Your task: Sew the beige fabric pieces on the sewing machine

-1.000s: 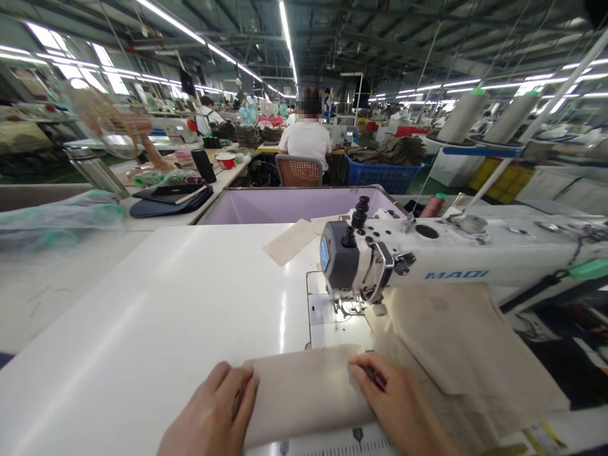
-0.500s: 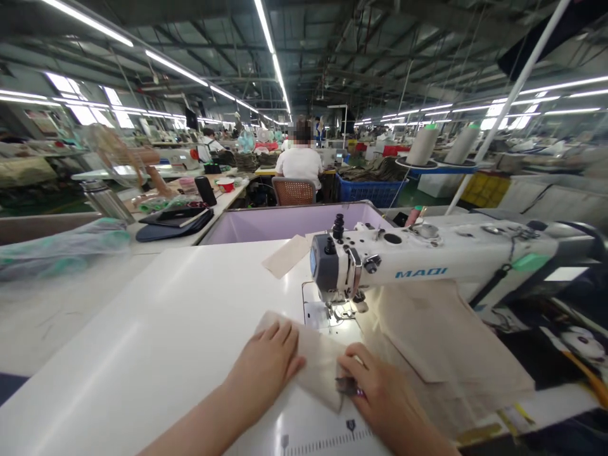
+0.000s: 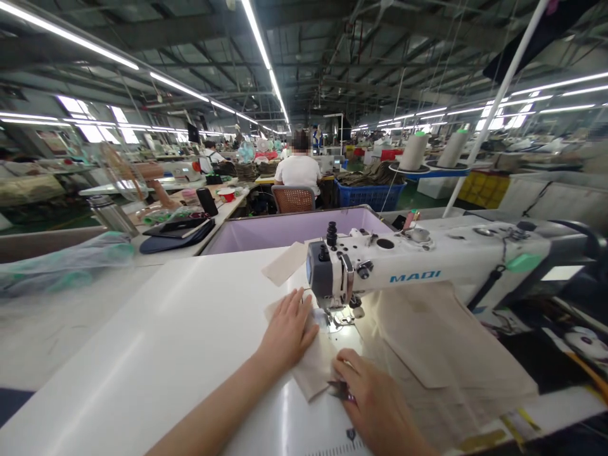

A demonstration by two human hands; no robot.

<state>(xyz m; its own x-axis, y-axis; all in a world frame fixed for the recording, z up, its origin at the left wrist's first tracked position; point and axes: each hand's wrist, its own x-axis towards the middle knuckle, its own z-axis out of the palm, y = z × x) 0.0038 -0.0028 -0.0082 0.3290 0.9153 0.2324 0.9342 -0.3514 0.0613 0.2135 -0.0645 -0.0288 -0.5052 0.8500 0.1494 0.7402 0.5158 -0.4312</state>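
Resting flat on the beige fabric piece [image 3: 311, 373], our left hand [image 3: 287, 328] has fingers straight, nearly together, thumb out, not closed on it. Our right hand [image 3: 370, 396] has fingers curled around dark snips [image 3: 338, 389] by the fabric's near right edge; we can't tell if fingertips pinch cloth too. Piece lies on white tabletop [image 3: 190, 329], near-left of sewing machine [image 3: 380, 266]. Larger beige panels [image 3: 427, 335] lie right.

Overhead stretches a dark ceiling [image 3: 313, 69], and look at those strip lights [image 3: 256, 35], glowing in long rows toward the far end! Bright windows [image 3: 82, 115] blaze on the left above pale worktables [image 3: 111, 189], a brown chair [image 3: 293, 200] with a woven back stands centre, and green floor [image 3: 412, 202] peeks out just right of a blue basket [image 3: 368, 196]!
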